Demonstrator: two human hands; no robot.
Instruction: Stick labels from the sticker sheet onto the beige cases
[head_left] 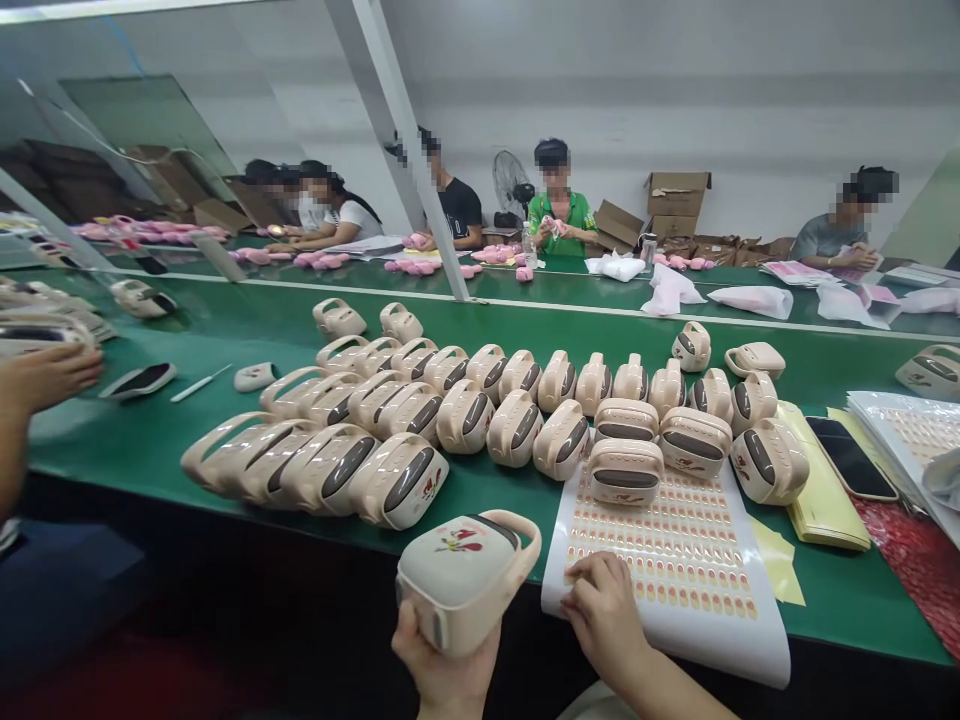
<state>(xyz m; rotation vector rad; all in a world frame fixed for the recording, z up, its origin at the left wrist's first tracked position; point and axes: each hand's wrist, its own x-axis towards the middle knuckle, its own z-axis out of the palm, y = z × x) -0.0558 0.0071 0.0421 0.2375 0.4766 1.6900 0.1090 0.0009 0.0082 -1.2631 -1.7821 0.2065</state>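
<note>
My left hand [450,665] holds a cream box-shaped device [459,575] from below, in front of the table edge. The device is tilted, with a red and green print on its pale face and a loop handle at the right. My right hand [604,605] rests at the left edge of a white sheet [697,560] covered in rows of small oval stickers. Its fingers are bent together at the lower left stickers; whether a sticker is between them is too small to tell. Rows of similar cream devices [401,480] stand behind, some on the sheet's top.
A co-worker's hand [56,375] holds another device at the left. A phone [851,458] and yellow paper [825,500] lie at the right, near red wrap [911,565]. A white pen [201,383] lies at the left. Several people sit across the table behind pink items.
</note>
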